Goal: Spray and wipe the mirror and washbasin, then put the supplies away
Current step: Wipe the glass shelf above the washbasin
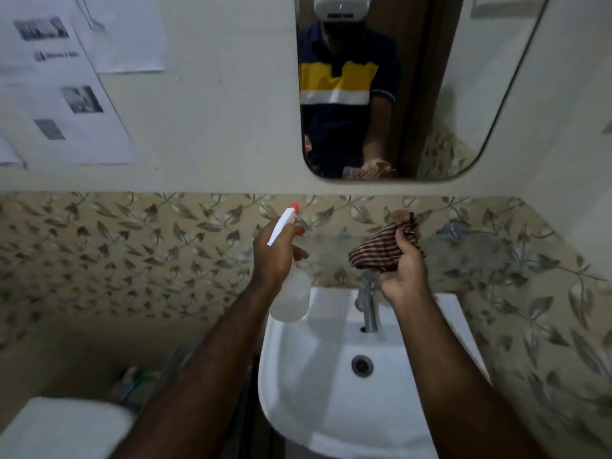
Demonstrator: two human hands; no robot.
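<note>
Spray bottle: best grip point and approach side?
Grip the narrow neck just under the white trigger head of the spray bottle, coming from its left, as the left hand does. The round body is wide and looks smooth; the neck fits a closed fist, leaves a finger for the trigger, and keeps the nozzle toward the mirror.

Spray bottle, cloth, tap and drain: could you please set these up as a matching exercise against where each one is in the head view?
Column one:
1. spray bottle
2. cloth
3. tap
4. drain

Column two:
A. in the bottom of the washbasin
B. bunched in the right hand
C. standing at the back of the washbasin, near the wall
D. gripped in the left hand, nozzle aimed up towards the mirror

Pairs: 1-D, 2-B, 3-C, 4-A
</note>
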